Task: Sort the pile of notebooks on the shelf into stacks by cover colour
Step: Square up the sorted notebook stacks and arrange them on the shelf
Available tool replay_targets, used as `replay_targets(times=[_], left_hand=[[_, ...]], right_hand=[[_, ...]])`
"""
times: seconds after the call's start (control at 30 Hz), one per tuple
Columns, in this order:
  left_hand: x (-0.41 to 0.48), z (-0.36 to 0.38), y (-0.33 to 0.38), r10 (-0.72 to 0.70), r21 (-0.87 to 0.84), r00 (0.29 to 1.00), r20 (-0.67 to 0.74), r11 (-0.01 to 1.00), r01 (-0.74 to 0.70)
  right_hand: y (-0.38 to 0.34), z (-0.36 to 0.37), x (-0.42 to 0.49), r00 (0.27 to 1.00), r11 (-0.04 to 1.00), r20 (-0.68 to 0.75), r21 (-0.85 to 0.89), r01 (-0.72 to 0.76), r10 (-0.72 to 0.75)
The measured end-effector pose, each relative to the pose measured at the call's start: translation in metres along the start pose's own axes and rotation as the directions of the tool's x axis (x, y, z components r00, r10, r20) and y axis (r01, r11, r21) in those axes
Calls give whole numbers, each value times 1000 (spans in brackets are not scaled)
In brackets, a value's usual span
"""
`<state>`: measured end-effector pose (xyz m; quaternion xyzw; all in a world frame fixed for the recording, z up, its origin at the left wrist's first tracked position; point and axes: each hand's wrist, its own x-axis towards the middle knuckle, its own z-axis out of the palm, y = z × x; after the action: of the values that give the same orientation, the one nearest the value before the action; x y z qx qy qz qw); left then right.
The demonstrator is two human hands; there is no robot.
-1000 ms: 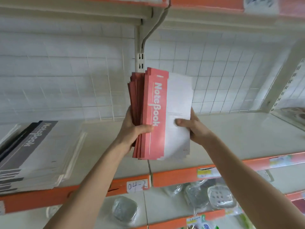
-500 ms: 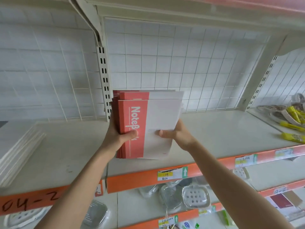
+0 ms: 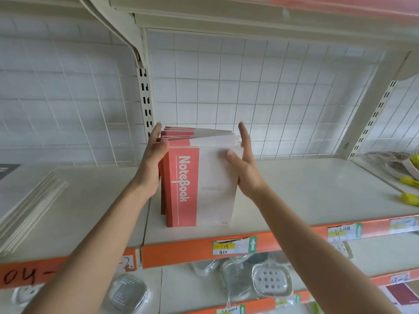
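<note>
A stack of red-and-white notebooks (image 3: 199, 184) lies on the cream shelf (image 3: 306, 191), a little left of its middle, with the word NoteBook on the red band. My left hand (image 3: 153, 159) presses flat against the stack's left side, fingers straight. My right hand (image 3: 243, 162) presses against the right side, fingers straight and the thumb lying on the top cover. The far ends of the upper notebooks fan slightly apart. A second stack of grey-and-white notebooks (image 3: 25, 200) lies at the far left of the shelf.
A white wire grid (image 3: 272, 98) backs the shelf, with a slotted upright (image 3: 146, 98) behind the stack. Yellow items (image 3: 410, 184) lie at the far right. The orange shelf edge (image 3: 181, 252) carries price tags; plastic soap dishes (image 3: 269, 279) sit on the shelf below.
The red stack went from being held upright in both hands to lying on the shelf. Both hands let go of their grip and now press its sides with flat palms.
</note>
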<state>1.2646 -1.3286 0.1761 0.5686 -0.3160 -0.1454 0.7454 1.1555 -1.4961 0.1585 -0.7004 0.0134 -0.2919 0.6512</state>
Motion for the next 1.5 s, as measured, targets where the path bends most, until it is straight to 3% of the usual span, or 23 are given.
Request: replay_targets(times=[0.13,0.27,0.4,0.6,0.67,0.83,0.97,1.03,1.1,1.2,1.27,1.33,1.4,1.5], left_hand=[[12,9,19,49,141,998,-36,989,-44],[16,3,19,66,272,998,-10,961,-61],[21,2,21,2,242,1000,5,970,-3],[12,5,13,-53,127,998,-18,990,55],[7,10,12,-54,62,998,-31,997,56],[3,15,1,-65,-113,997,-30,992,61],[1,11,0,-46,-64,999,16,997,46],[4,7,0,8,15,999,31,1000,-8],[7,3,2,97,193,992,80,975,-111],[13,-7,2,223,520,968,114,817,-249],[15,-12,1,272,613,953,131,733,-293],[15,-15,-2,238,573,959,153,769,-282],[9,-14,-11,158,387,978,134,900,-198],[-2,-6,-38,18,111,997,79,993,-27]], right_hand=[[-29,6,19,989,962,-57,-247,119,-137],[-28,0,21,990,956,-80,-279,86,-113],[-30,-1,24,986,952,-131,-300,57,-100],[-29,-8,23,987,838,9,-527,143,-163],[-26,-5,22,985,865,-17,-481,144,-174],[-11,10,19,986,992,-140,-103,72,-87],[-8,7,20,995,993,-75,-103,62,-70],[-10,3,21,995,982,-29,-163,92,-98],[-13,-2,23,984,931,-17,-329,160,-175],[-16,-9,28,953,773,42,-575,269,-300],[-18,-12,30,940,721,72,-623,304,-334],[-15,-12,26,963,805,40,-540,247,-268],[-1,-12,15,989,936,30,-320,145,-143],[30,-6,1,998,998,66,-66,-10,15]])
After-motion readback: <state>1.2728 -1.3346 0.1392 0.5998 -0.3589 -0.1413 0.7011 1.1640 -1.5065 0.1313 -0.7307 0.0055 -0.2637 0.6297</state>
